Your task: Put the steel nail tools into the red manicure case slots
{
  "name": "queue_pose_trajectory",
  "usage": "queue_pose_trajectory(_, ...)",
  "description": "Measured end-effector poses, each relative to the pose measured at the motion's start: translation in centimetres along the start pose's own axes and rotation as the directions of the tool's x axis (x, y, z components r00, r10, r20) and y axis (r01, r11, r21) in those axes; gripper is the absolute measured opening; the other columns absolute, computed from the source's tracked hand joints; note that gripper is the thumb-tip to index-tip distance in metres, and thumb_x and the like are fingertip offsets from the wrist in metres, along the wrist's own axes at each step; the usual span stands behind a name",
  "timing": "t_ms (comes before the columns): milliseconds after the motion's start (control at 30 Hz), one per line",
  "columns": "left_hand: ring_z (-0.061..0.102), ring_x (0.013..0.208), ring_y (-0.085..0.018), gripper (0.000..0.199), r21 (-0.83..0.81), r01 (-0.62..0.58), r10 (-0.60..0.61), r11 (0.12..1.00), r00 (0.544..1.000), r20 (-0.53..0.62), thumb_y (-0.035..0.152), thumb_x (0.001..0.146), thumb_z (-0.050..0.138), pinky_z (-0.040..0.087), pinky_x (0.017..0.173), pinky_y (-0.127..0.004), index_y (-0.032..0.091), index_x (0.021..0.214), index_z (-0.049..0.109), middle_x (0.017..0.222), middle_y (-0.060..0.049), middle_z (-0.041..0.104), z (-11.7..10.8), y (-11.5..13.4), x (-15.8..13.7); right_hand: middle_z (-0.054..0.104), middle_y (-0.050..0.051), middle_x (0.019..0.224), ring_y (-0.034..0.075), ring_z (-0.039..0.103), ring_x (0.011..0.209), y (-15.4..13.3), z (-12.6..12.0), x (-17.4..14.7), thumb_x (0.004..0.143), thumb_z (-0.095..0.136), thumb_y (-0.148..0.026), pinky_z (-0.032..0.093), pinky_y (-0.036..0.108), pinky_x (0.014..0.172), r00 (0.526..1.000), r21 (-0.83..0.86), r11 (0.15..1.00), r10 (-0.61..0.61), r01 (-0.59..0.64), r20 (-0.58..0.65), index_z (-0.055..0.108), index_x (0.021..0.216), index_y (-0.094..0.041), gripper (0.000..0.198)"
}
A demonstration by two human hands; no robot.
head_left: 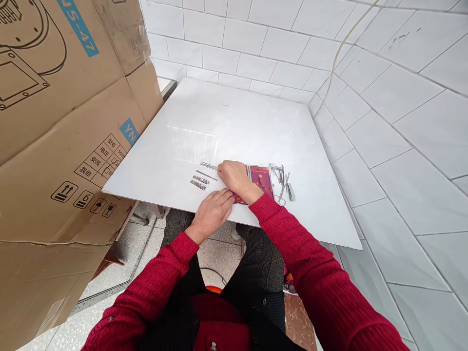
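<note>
A manicure case [261, 179] with a red and purple lining lies open on the white tabletop. My right hand [237, 178] is curled over the case's left half, fingers bent down and mostly hidden, so what they pinch does not show. My left hand [214, 212] is closed at the left front edge of that half, fingertips against it. Left of my hands lie two nail clippers [198, 185], a thin metal tool [206, 175] and another slim metal tool [207, 166]. Right of the case are small scissors [281, 195], other metal tools and a larger nail clipper [291, 192].
The white tabletop [234, 122] reaches back to a tiled wall [248, 39], with another tiled wall [409, 126] on the right. Large cardboard boxes [73, 126] stand against its left side. A pale cable [333, 68] hangs in the corner.
</note>
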State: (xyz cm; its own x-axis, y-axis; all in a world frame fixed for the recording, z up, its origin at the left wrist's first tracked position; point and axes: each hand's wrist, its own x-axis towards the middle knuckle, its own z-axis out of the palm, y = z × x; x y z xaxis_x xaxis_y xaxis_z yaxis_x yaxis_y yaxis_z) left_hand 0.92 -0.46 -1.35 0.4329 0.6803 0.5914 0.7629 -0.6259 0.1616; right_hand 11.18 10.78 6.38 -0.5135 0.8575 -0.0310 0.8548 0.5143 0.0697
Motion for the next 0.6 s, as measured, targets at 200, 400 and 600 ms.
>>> queue_pose_trajectory(200,0.063,0.127,-0.025,0.027,0.000,-0.011,0.011,1.000,1.000,0.023,0.016,0.103,0.049,0.054,0.103,-0.043,0.013,0.122,0.068,0.128,-0.014,0.071,-0.2,0.0,0.0,0.074,0.019,0.110,0.027,0.070,0.093,0.4,0.7,0.3,0.101,0.041,-0.018,0.045,0.034,0.074,0.999,0.012,1.000,-0.007,0.008,-0.044,0.076,0.106,-0.014,0.035)
queue_pose_trajectory(400,0.064,0.125,-0.025,0.026,0.011,-0.011,0.011,1.000,1.000,0.023,0.016,0.103,0.049,0.054,0.103,-0.042,0.015,0.121,0.068,0.127,-0.013,0.072,-0.2,0.0,0.1,0.074,0.021,0.109,0.029,0.071,0.093,0.5,1.1,1.1,0.098,0.043,-0.013,0.046,0.035,0.072,0.999,-0.010,1.000,-0.024,0.024,-0.021,0.076,0.102,-0.012,0.033)
queue_pose_trajectory(600,0.065,0.123,-0.026,0.024,0.029,-0.013,0.013,0.999,1.000,0.026,0.016,0.103,0.050,0.054,0.103,-0.042,0.015,0.119,0.068,0.125,-0.011,0.073,-0.3,0.0,0.1,0.075,0.022,0.107,0.029,0.072,0.098,0.1,0.5,1.4,0.095,0.049,-0.009,0.046,0.033,0.075,0.996,-0.015,0.997,-0.080,0.080,0.025,0.074,0.104,-0.010,0.027)
